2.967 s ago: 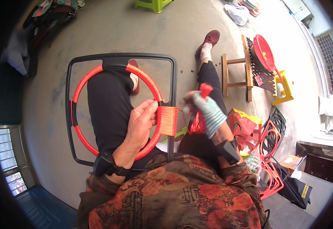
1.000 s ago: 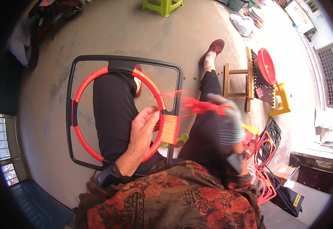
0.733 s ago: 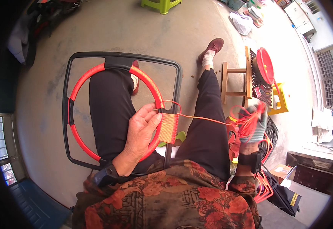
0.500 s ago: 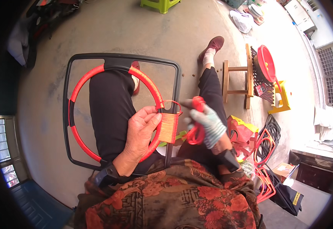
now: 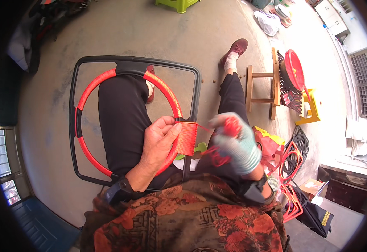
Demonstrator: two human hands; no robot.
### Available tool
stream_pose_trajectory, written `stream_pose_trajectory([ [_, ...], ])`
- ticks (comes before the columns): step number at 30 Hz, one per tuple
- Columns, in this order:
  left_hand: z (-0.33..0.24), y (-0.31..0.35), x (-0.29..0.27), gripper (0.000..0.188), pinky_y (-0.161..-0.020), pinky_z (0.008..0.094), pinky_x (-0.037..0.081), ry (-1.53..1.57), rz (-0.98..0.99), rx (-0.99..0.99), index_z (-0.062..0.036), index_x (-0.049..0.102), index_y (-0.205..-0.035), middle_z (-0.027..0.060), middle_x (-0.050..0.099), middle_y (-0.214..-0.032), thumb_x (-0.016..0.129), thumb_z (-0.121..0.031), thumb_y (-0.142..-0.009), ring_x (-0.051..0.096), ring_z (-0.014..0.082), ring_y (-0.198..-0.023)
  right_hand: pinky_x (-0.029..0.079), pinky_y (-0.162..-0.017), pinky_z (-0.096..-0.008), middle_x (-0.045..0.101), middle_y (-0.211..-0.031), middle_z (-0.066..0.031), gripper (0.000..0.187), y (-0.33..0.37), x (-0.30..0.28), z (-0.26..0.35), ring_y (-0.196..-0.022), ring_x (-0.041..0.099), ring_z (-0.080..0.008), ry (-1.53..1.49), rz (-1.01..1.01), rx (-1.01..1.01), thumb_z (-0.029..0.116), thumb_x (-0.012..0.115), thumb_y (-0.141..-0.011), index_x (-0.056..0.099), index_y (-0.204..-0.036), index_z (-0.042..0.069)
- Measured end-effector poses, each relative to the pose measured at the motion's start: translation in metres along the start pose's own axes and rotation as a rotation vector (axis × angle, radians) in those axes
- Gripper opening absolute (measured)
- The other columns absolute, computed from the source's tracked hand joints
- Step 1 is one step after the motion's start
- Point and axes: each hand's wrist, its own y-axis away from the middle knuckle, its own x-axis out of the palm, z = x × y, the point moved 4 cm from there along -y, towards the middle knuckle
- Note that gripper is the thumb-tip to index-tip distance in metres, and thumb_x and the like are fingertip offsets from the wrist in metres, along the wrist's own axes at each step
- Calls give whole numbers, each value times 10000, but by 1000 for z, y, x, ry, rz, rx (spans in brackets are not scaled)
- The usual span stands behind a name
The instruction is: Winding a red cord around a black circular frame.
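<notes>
A black rectangular frame (image 5: 198,90) with a round inner ring (image 5: 163,89), wound mostly in red-orange cord, rests over my left thigh. Between the ring and the frame's right bar lies a flat patch of closely wound cord (image 5: 187,138). My bare left hand (image 5: 158,140) pinches the ring at this patch, thumb on top. To the right, my right hand (image 5: 239,147), in a pale thin glove, is closed round a bundle of red cord (image 5: 232,126) and blurred by motion. A strand runs from the patch's upper right corner to that hand. Cord loops hang below its fingers.
At right stand a wooden stool (image 5: 261,101), a red basket (image 5: 293,69) and a yellow stool (image 5: 312,110). Nearer lie a red and yellow bag (image 5: 265,143), black coiled cord (image 5: 303,145) and red-wound frames (image 5: 290,199). A green stool (image 5: 177,5) stands far ahead.
The loose loop of cord above the patch has been drawn out into a strand to the right. My right hand has shifted slightly right and turned; my left hand stays on the ring.
</notes>
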Motion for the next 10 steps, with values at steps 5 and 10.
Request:
stream_pose_trajectory([
  [5,-2,7,8,223,-775,256,526,34,94,-53,42,534,-1130,94,662,-1019,574,-94,-958,633,97,-885,407,-431,-221,658,-930,-83,333,-8,-128,-47,-494,506,-92,-266,-491,11,358,608,-924,575,-1078,64],
  [10,-1,6,18,286,-811,268,524,37,179,-114,52,512,-1196,101,656,-1050,571,-92,-957,636,115,-920,470,-456,-255,536,-698,27,282,44,-432,-203,-509,495,-86,-955,-587,-308,309,660,-907,562,-1015,68],
])
